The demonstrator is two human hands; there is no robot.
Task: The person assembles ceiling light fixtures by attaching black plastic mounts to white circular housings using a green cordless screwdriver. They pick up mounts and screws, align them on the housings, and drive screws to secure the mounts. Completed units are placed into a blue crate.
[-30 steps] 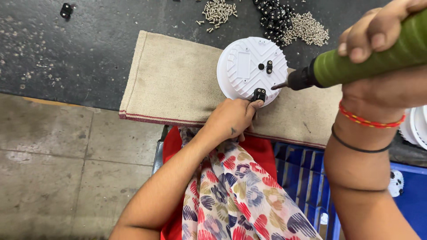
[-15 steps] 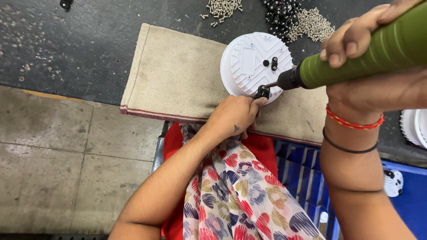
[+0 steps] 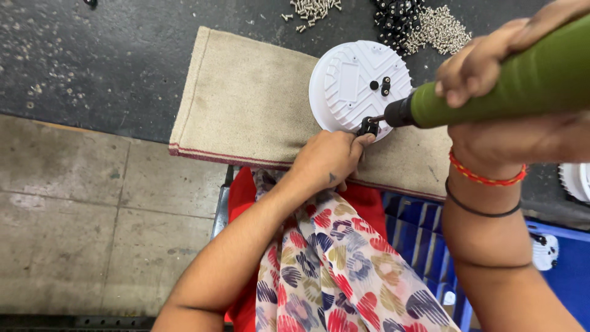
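Observation:
A round white plastic disc [image 3: 353, 86] with ribbed pattern lies on a beige cloth mat [image 3: 246, 104]. My left hand [image 3: 329, 161] steadies a small black clip [image 3: 369, 126] at the disc's near rim with its fingertips. My right hand [image 3: 491, 67] grips a green power screwdriver [image 3: 522, 83], whose black tip presses onto that clip. Another black clip [image 3: 385, 86] sits near the disc's middle.
Piles of silver screws [image 3: 442, 31] and black clips [image 3: 396, 18] lie on the dark bench behind the disc; more screws [image 3: 313, 9] lie further left. A blue crate [image 3: 553, 270] is at lower right, and another white disc [image 3: 578, 181] at the right edge.
The screwdriver tip has come down from beside the disc's rim onto the black clip. My left hand has stayed at the clip.

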